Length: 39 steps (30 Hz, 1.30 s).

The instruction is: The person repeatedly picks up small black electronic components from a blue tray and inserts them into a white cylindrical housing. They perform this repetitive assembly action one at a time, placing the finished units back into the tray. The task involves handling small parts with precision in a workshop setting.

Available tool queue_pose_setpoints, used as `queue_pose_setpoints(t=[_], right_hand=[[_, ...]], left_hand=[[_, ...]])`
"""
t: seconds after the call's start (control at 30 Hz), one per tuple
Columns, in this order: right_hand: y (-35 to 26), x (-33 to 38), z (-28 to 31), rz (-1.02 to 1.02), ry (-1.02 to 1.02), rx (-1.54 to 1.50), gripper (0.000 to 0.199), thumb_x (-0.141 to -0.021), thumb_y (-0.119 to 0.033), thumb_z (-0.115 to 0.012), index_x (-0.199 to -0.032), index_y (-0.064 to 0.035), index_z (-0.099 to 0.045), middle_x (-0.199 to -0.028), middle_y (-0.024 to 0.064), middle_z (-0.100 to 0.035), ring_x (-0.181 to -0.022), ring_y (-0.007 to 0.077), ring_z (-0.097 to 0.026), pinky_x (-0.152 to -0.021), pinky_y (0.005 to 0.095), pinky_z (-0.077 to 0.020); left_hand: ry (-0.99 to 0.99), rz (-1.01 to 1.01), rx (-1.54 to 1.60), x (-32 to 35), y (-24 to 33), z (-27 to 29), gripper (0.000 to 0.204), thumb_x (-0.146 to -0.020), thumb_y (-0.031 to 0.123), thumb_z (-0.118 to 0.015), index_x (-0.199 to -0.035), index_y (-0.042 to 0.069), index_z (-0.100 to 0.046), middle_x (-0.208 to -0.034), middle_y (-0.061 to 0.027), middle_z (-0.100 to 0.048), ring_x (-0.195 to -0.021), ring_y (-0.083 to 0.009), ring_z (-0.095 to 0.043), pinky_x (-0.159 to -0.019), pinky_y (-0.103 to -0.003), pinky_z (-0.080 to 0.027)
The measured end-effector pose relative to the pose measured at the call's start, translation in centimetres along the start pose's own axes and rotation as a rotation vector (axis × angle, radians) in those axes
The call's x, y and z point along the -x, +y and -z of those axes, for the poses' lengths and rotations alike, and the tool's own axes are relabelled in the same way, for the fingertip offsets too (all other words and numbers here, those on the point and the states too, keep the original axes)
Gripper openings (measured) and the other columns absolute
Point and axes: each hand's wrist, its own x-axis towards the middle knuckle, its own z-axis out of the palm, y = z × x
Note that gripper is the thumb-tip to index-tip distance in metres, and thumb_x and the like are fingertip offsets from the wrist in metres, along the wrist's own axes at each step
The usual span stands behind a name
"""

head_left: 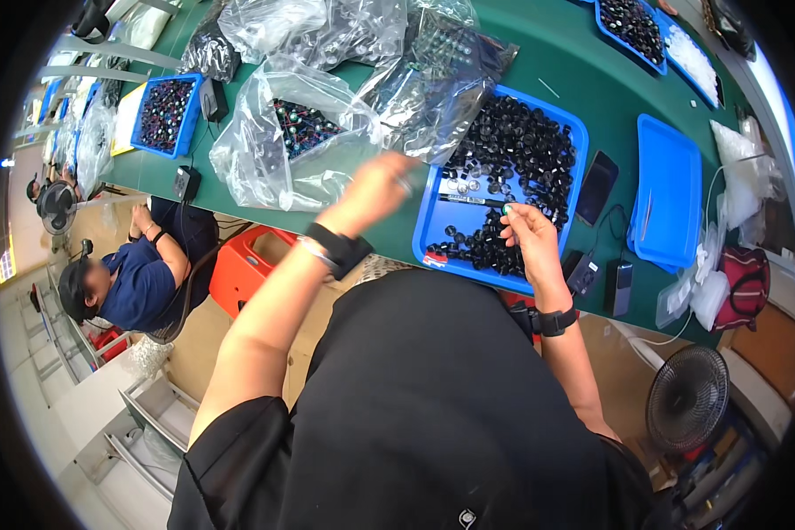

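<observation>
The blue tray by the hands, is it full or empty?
Partly full. The blue tray holds heaps of small black caps, but bare blue floor shows in its middle near the right hand.

Person in a black short-sleeved top, a dark band on each wrist.

The top is plain black and loose, its sleeves ending above the elbows so both forearms are bare; a small pale mark sits near its lower hem. The left hand is blurred, with a wide black strap and a thin silvery bangle at its wrist. The right hand has a black watch-like band at its wrist.
</observation>
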Motion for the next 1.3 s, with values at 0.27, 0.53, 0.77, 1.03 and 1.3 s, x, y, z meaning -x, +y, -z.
queue_pose_setpoints(t=[0.27,0.53,0.77,1.03,1.3], right_hand=[[0.7,0.8,-0.6,-0.043,-0.062,0.0,0.021,-0.09,-0.018,-0.058,-0.105,-0.0043,-0.062,-0.082,0.0023,-0.062,-0.065,0.0065,-0.055,-0.055,0.0188,-0.0424],[0.3,0.6,-1.1,-0.057,-0.095,0.052,0.02,-0.091,-0.017,-0.056,-0.105,-0.0037,-0.062,-0.083,0.0015,-0.061,-0.063,0.0052,-0.051,-0.057,0.0189,-0.0408],[-0.6,0.4,-1.2,-0.014,-0.142,0.001,0.022,-0.091,-0.015,-0.055,-0.109,-0.0027,-0.061,-0.086,0.0029,-0.061,-0.067,0.0061,-0.052,-0.06,0.0197,-0.0429],[-3.0,0.3,-2.1,0.117,-0.231,-0.148,0.02,-0.091,-0.013,-0.057,-0.107,-0.0009,-0.06,-0.091,0.0044,-0.062,-0.076,0.0092,-0.055,-0.067,0.0221,-0.0456],[-4.2,0.2,-3.1,0.155,-0.225,-0.067,0.019,-0.088,-0.01,-0.06,-0.105,-0.0017,-0.058,-0.086,0.003,-0.06,-0.073,0.0083,-0.055,-0.064,0.0217,-0.0452]], left_hand=[[-0.481,-0.042,-0.26,1.6,2.7,-10.0,0.032,-0.076,0.008,-0.058,-0.107,0.007,-0.06,-0.103,-0.0113,-0.058,-0.096,-0.0305,-0.057,-0.08,-0.037,-0.049],[-0.459,-0.06,-0.171,1.9,1.9,-11.0,0.025,-0.074,0.005,-0.055,-0.098,0.002,-0.059,-0.095,-0.0149,-0.058,-0.09,-0.0325,-0.057,-0.078,-0.039,-0.048],[-0.298,0.482,0.687,-0.2,2.9,-8.0,0.036,-0.078,0.004,-0.062,-0.113,-0.003,-0.056,-0.1,-0.0109,-0.06,-0.09,-0.0198,-0.058,-0.083,-0.028,-0.046],[-0.213,0.58,1.174,-1.3,7.7,-2.3,0.039,-0.079,0.0,-0.066,-0.117,-0.003,-0.055,-0.098,-0.0063,-0.062,-0.089,-0.0115,-0.058,-0.084,-0.025,-0.046],[-0.153,0.504,1.107,-1.2,8.8,-2.5,0.036,-0.08,0.001,-0.066,-0.114,-0.002,-0.055,-0.098,-0.0067,-0.062,-0.091,-0.0111,-0.059,-0.084,-0.024,-0.048]])
